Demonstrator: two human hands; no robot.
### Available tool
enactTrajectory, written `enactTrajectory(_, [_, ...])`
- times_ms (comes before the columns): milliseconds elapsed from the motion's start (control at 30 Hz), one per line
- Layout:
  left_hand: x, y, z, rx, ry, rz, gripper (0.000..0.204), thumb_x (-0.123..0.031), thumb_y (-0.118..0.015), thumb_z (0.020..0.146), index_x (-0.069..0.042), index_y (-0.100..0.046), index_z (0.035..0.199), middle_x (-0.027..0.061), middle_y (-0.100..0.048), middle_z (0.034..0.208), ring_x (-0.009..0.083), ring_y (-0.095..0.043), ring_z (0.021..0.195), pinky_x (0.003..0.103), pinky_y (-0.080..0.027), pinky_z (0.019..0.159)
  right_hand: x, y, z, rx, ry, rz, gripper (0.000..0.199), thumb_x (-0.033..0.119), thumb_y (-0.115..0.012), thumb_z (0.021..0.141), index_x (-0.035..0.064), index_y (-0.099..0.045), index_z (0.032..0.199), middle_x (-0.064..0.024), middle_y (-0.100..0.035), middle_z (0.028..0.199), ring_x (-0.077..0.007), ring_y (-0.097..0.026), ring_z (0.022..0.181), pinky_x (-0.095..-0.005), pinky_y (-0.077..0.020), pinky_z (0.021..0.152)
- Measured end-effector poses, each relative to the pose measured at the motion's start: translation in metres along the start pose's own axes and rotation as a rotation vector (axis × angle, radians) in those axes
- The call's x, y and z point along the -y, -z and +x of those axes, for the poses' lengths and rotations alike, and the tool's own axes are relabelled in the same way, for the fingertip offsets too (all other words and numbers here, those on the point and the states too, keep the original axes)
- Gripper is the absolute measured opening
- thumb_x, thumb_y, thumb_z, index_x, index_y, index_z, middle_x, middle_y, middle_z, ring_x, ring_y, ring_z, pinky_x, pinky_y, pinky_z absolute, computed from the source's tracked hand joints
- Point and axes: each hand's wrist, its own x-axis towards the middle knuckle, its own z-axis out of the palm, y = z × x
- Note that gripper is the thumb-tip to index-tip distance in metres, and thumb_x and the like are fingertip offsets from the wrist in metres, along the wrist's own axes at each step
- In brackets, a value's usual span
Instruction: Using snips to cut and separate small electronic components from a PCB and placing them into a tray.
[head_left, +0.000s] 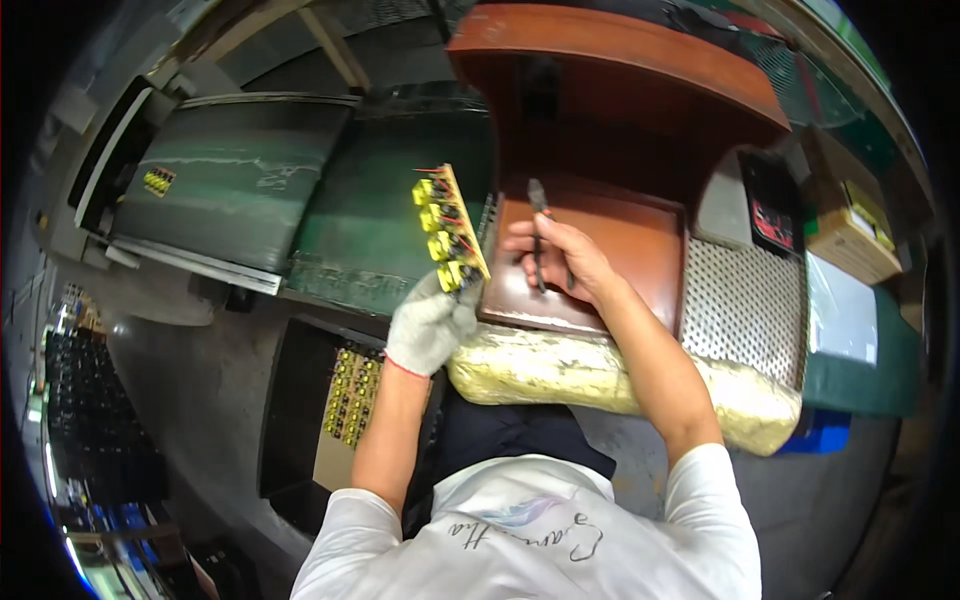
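"What are the fingers doing?"

"The left hand (432,328), in a glove, pinches the low end of a strip (464,215). The right hand (568,252) is bare, its fingers curled round some cutters (537,195). The handles stand apart. I can't tell if the blades touch."

"Where's the strip?"

"Up in the air, left of the cutters, by the right end of the green belt (370,185)."

"Could it go wrong?"

"Maybe. It's held by one end, so a bump could make it slip. And if the blades came too near, they might nick its thin red wires."

"How many of each?"

"One strip with four yellow blocks (432,216), one pair of cutters, one brown surface (640,240), one padded roll (540,372). One little yellow bunch (158,181) lies far left on the belt. The black bin (290,400) has lots more, too small to count."
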Motion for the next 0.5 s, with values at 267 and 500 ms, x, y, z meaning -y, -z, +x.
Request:
enactTrajectory(267, [0.074,-0.054,-0.016,-0.117,0.208,0.076,0.059,-0.020,-0.081,0.096,0.004,-0.063,0.147,0.0156,-0.077,0.124,0.0175,-0.073,0.088,0.031,-0.058,0.074,0.015,-0.011,-0.027,0.297,-0.003,0.232,0.062,0.051,-0.070,0.108,0.0004,-0.065,0.143,-0.0212,-0.077,0.127,-0.0261,-0.078,0.105,-0.0455,-0.0638,0.100])
enactTrajectory(500, [0.004,-0.022,-0.001,-0.036,0.303,0.546,0.069,-0.033,-0.080,0.099,0.006,-0.059,0.152,0.0171,-0.076,0.130,0.0187,-0.075,0.097,0.030,-0.060,0.080,0.032,-0.006,-0.033,0.090,-0.091,-0.046,0.051,0.051,-0.073,0.105,0.0054,-0.071,0.128,-0.0140,-0.079,0.107,-0.0231,-0.079,0.096,-0.0402,-0.0663,0.087])
